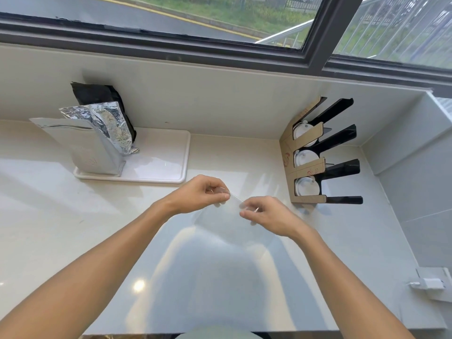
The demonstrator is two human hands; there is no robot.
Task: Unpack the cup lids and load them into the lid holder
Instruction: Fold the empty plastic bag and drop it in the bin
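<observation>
A clear plastic bag [221, 222] hangs over the middle of the counter, its top edge stretched between my hands. My left hand [201, 193] pinches the left end of that edge and my right hand [265, 214] pinches the right end. The bag looks flat and see-through; I cannot tell whether anything is inside. To the right, against the corner wall, stands the lid holder [310, 167], brown cardboard with black dividers. White cup lids [307, 188] sit in its three slots.
A white tray [159, 165] at the back left carries a silver foil pouch [95, 143] and a black pouch [97, 94]. A dark window frame runs along the back. A white plug [429, 283] sits on the right wall. The counter's front edge is just below my arms.
</observation>
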